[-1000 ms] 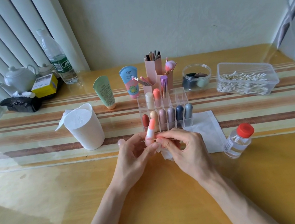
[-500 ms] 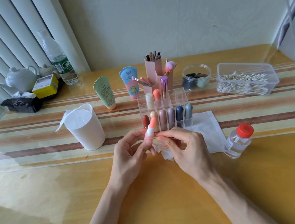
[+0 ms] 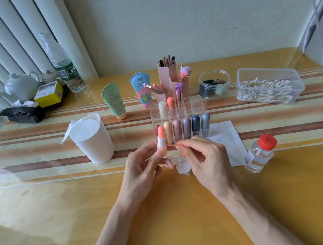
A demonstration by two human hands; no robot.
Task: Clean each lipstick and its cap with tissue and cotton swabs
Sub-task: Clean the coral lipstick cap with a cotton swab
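Fingers (image 3: 143, 148) grip one lipstick (image 3: 161, 138); perhaps nine more stand racked.

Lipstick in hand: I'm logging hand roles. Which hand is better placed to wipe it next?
Probably right. The right hand pinches a swab pointing at the lipstick; the left hand grips the lipstick upright.

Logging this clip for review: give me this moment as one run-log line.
left hand: grips uncapped lipstick upright | right hand: pinches cotton swab pointed at it | crumpled tissue: below hands
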